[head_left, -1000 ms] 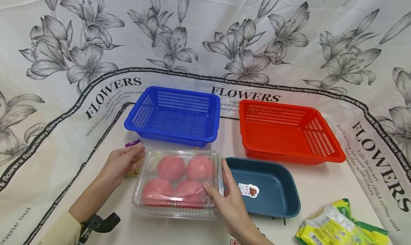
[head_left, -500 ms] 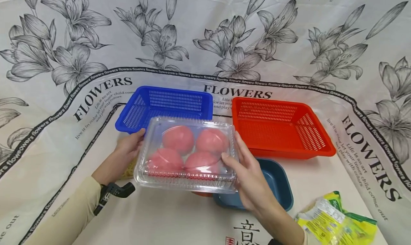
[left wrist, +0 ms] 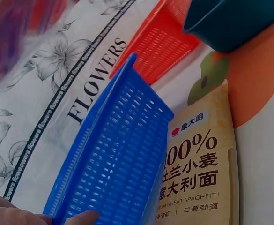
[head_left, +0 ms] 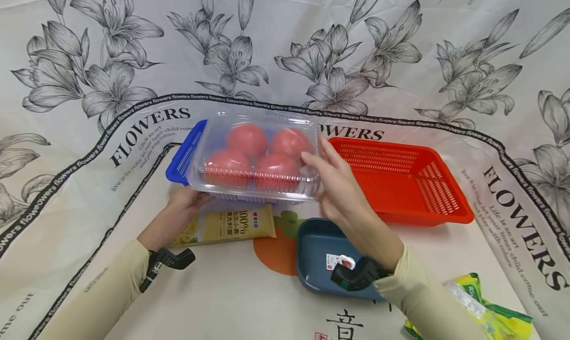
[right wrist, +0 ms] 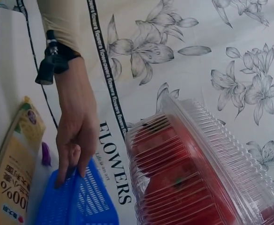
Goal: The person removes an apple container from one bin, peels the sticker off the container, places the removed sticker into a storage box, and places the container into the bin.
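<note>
My right hand [head_left: 336, 181] holds a clear plastic box [head_left: 209, 181] by its right side, thumb on the lid. Several red tomatoes [head_left: 276, 170] show through it. The box is tilted and raised over the blue basket [head_left: 187, 154], hiding most of it in the head view. At the basket's near left side, my left hand [head_left: 184, 201] grips the rim; in the right wrist view, thumb and fingers of that left hand [right wrist: 77, 140] straddle the blue edge. Just in front of the basket lies a yellow pack of spaghetti [head_left: 240, 226], partly behind my left hand.
A red basket [head_left: 401, 216] stands at the back right. Nearer, a dark teal tray [head_left: 307, 275] with a label sits partly under my right forearm. A yellow-green bag [head_left: 512, 322] lies at the front right. Something small and purple [right wrist: 46, 153] is beside the spaghetti.
The box of tomatoes has risen and moved away from me, over the blue basket. My left hand has moved from beside the box to the basket's rim. The spaghetti pack has come into view.
</note>
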Tool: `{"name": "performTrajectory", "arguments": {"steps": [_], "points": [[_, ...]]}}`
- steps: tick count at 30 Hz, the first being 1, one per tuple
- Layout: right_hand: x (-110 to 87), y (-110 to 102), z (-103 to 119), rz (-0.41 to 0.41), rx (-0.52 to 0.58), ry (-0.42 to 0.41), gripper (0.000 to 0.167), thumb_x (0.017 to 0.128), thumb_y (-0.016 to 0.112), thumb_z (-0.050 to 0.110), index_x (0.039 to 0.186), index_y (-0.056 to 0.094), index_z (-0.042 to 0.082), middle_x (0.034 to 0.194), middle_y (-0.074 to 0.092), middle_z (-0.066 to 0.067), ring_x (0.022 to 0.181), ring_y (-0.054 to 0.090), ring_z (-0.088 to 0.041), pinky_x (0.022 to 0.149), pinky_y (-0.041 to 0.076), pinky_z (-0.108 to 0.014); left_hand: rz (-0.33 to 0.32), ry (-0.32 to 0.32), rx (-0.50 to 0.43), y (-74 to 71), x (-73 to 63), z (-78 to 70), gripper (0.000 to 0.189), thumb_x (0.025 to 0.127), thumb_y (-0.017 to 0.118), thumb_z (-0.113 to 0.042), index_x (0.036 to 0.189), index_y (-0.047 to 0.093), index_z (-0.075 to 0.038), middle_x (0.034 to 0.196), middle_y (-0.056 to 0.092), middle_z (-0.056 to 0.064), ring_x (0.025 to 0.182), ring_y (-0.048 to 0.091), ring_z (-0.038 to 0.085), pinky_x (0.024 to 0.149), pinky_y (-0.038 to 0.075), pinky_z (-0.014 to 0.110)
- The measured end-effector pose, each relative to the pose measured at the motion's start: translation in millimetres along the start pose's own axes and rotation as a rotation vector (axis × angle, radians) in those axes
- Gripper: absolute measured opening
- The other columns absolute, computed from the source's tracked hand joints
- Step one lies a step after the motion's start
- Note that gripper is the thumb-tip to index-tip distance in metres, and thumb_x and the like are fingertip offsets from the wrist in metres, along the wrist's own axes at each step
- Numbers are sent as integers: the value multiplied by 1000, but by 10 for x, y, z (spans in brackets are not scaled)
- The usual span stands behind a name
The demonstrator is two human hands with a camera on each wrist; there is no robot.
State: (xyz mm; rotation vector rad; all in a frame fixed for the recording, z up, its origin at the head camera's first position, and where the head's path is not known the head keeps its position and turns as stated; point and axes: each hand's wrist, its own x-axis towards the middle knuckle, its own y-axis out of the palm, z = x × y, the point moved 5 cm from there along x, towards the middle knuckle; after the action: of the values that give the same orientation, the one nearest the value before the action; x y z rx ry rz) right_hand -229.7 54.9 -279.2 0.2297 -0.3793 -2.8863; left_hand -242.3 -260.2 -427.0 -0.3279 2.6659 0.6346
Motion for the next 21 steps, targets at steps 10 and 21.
{"name": "performTrajectory", "arguments": {"steps": [10,21], "points": [[725,327,11,-81,28,20,77,107,64,13,172,29,34,167,44,-11,146,48,-43,118,37,-75,-122,-82,-109,47,112,21,52,112,51,-1,161,34,5,168,37,26,153,44,35,118,48,39],[1476,440,-369,-155,3,16,68,104,67,12,164,47,38,153,59,-6,132,57,-39,97,48,-69,-143,-96,-133,59,143,32,56,114,46,-5,166,26,5,169,33,29,154,41,39,119,46,41]]}}
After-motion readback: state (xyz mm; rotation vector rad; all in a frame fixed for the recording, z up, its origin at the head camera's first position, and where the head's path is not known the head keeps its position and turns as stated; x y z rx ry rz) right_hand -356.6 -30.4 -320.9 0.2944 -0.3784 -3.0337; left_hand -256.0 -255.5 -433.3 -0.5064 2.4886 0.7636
